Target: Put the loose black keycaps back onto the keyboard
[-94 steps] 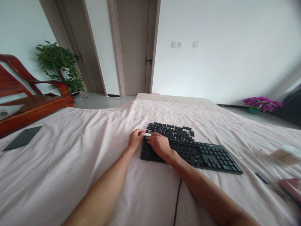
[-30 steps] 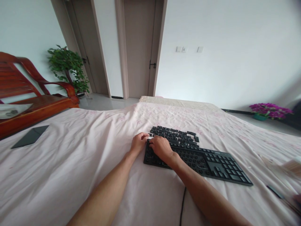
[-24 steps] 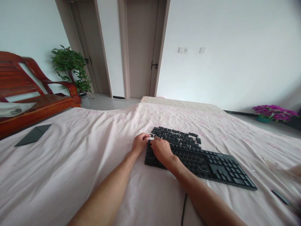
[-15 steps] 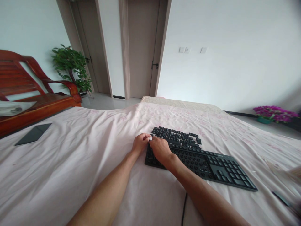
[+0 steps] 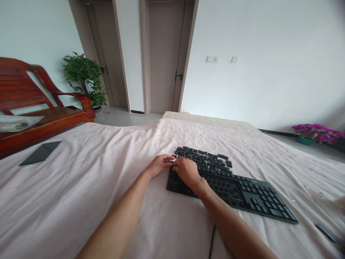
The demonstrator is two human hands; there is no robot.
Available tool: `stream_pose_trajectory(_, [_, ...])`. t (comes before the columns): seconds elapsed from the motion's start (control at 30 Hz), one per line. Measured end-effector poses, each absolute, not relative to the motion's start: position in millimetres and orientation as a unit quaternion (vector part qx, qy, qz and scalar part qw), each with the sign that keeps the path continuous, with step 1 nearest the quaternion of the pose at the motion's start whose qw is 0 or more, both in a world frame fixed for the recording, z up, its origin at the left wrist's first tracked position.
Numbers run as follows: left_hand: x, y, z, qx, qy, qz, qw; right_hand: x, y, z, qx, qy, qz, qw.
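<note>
A black keyboard [image 5: 254, 199] lies at a slant on the pink sheet, its number pad capped and most of its main block bare of keycaps. Just beyond it sit many loose black keycaps [image 5: 205, 157] in rough rows. My left hand [image 5: 159, 164] is at the keyboard's upper left corner, fingers stretched forward and a little apart from the thumb. Over that same corner is my right hand [image 5: 187, 170], fingers bent and pressed together; its fingertips meet the left ones, and whatever they pinch is too small and hidden to name.
A black cable [image 5: 212, 240] runs from under my right forearm toward me. A dark flat tablet-like thing [image 5: 40, 153] lies at the left, and a thin dark object [image 5: 327, 233] at the right. Beyond the sheet stand a wooden bench [image 5: 67, 113], a green plant [image 5: 83, 73] and purple flowers [image 5: 318, 133].
My left fingers have spread from a tighter pinch and the hand has drawn slightly back. My right hand remains over the keyboard's corner. The whole view has shifted slightly.
</note>
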State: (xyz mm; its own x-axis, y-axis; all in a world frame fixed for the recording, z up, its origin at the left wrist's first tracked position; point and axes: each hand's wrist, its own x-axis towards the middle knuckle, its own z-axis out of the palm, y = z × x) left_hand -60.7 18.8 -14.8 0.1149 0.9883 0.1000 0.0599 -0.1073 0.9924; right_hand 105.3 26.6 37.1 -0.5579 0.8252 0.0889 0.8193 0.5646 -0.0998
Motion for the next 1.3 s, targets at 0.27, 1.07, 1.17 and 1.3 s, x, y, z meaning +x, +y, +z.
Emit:
stream_pose_trajectory(0.27, [-65, 21, -15, 0.548, 0.436, 0.477, 0.532, 109, 24, 30, -0.463, -0.878, 0.052, 0.111])
stream_pose_trajectory(1.07, [-67, 25, -24, 0.523, 0.425, 0.494, 0.549, 108, 21, 22, -0.446, -0.886, 0.026, 0.128])
stream_pose_trajectory(1.17, [-67, 25, -24, 0.526, 0.424, 0.493, 0.548, 105, 18, 25, -0.447, -0.888, 0.006, 0.108])
stream_pose_trajectory(1.3, [-66, 25, -23, 0.528, 0.428, 0.492, 0.545, 101, 15, 29, -0.445, -0.892, -0.012, 0.082])
